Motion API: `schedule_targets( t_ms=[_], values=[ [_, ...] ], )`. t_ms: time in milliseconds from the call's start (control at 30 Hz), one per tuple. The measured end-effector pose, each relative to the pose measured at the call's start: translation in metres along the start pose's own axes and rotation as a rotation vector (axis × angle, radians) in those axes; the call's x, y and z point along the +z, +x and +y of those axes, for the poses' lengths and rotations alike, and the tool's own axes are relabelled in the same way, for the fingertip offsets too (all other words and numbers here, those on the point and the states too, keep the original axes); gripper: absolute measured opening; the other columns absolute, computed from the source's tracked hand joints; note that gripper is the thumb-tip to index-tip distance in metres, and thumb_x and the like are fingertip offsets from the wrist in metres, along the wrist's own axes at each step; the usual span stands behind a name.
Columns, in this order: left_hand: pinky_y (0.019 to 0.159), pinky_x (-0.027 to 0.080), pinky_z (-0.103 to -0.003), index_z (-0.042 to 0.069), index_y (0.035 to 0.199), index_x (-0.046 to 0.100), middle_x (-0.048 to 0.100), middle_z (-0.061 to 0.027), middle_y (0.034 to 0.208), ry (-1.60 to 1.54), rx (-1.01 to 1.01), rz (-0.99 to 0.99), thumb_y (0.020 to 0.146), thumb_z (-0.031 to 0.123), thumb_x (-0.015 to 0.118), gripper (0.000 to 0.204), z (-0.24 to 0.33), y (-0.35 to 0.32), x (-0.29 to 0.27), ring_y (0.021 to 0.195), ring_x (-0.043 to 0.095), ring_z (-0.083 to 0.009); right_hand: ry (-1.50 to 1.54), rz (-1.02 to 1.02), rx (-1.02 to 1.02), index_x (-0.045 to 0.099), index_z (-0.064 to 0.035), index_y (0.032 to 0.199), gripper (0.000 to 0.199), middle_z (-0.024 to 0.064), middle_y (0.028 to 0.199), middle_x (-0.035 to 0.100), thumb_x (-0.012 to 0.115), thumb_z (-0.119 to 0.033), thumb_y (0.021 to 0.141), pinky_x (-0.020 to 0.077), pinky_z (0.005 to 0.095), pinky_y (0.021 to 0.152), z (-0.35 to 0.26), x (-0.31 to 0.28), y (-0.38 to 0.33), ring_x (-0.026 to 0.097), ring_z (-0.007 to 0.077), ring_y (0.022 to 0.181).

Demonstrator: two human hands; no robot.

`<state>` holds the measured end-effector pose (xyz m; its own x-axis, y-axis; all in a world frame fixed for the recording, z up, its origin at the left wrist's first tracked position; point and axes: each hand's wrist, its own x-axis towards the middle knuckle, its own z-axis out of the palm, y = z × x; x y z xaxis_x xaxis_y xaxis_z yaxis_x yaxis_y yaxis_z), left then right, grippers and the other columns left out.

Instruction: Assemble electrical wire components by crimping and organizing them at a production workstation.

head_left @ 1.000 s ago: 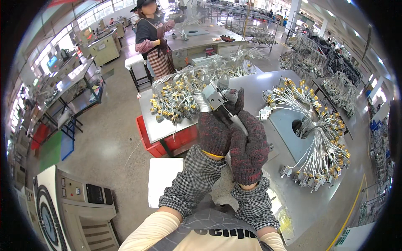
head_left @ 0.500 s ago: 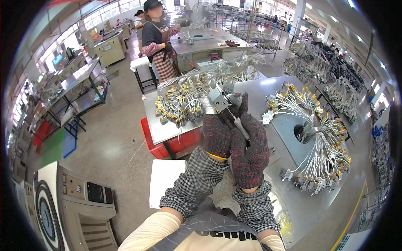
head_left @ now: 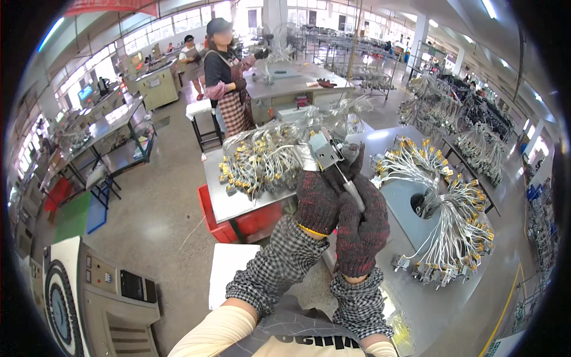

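Both my hands wear dark maroon knit gloves and meet above the near edge of the tables. My left hand [head_left: 317, 202] is closed around a small silver metal box [head_left: 325, 149], tilted, with holes in its face. A silvery wrapped lead [head_left: 306, 157] lies beside the box. My right hand [head_left: 363, 225] is closed on a slim grey rod-like piece [head_left: 353, 195], whose thin shaft reaches up to the box's lower edge. Whether the shaft is fixed to the box I cannot tell. The gloves hide most of the fingertips.
A bundle of white leads with yellow-tipped ends [head_left: 455, 205] lies on the right table. More such leads [head_left: 256, 160] cover the left table [head_left: 223, 199], above a red bin [head_left: 253, 223]. A co-worker [head_left: 225, 77] stands beyond. A white stool top [head_left: 229, 268] is near my left forearm.
My view has tilted and shifted slightly. Both hands still hold the metal box and grey piece together, a little further right in view. The co-worker's arm across the way has risen.
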<state>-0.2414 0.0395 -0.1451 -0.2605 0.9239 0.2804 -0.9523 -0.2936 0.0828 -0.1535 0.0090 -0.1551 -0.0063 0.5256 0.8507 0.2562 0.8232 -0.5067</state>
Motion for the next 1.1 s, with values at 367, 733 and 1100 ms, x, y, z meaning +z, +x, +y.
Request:
schedule_targets(
  t_ms=[367,733,1100],
  values=[
    [0.084,0.051,-0.040,0.004,0.108,0.057,0.066,-0.0142,0.094,0.317,-0.177,-0.134,0.089,0.063,0.042,0.065,-0.022,0.016,0.069,0.088,0.063,-0.0263,0.012,0.270,-0.131,0.056,0.0055,0.116,0.030,0.0197,0.113,0.060,0.058,-0.002,0.087,0.0454,0.0370,0.091,-0.008,-0.026,0.030,0.059,0.0272,0.103],
    [0.085,0.051,-0.041,0.000,0.115,0.055,0.063,-0.0159,0.099,0.020,-0.361,-0.639,0.088,0.063,0.045,0.069,-0.016,0.027,0.126,0.091,0.062,-0.0294,-0.016,0.350,-0.218,0.055,0.0058,0.116,0.031,0.0229,0.118,0.058,0.058,-0.004,0.087,0.0449,0.0405,0.093,-0.033,-0.039,0.056,0.059,0.0329,0.107],
    [0.086,0.051,-0.041,0.000,0.116,0.055,0.063,-0.0157,0.100,0.405,-0.076,-0.459,0.088,0.064,0.044,0.071,-0.025,0.025,0.146,0.090,0.062,-0.0279,0.089,0.389,-0.308,0.053,0.0072,0.118,0.032,0.0244,0.118,0.057,0.056,-0.002,0.087,0.0463,0.0396,0.092,-0.039,-0.039,0.072,0.059,0.0325,0.107]
  ],
)
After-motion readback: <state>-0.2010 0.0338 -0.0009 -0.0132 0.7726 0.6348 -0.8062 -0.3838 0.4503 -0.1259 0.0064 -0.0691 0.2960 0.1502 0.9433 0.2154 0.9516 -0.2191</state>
